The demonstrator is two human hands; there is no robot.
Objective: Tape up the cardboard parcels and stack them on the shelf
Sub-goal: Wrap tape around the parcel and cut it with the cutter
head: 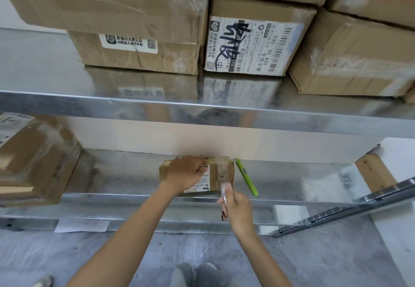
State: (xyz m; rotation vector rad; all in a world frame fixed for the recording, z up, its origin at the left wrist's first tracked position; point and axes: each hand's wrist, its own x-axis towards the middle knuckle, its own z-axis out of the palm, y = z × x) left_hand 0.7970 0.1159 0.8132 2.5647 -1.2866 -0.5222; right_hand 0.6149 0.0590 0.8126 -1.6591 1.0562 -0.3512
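A small cardboard parcel (221, 174) with a white label lies on the lower metal shelf (125, 174), near the back wall. My left hand (186, 172) rests on top of its left half, fingers laid over the label, holding it down. A strip of clear tape (223, 180) runs down over the parcel's right part toward me. My right hand (235, 208) is just in front of the parcel and pinches the near end of that strip between thumb and fingers.
A green pen-shaped tool (247, 180) lies on the shelf right of the parcel. A bigger taped box (33, 158) fills the lower shelf's left end. Several taped boxes (253, 44) are stacked on the upper shelf (202, 111). A metal rail (359, 203) slants at right.
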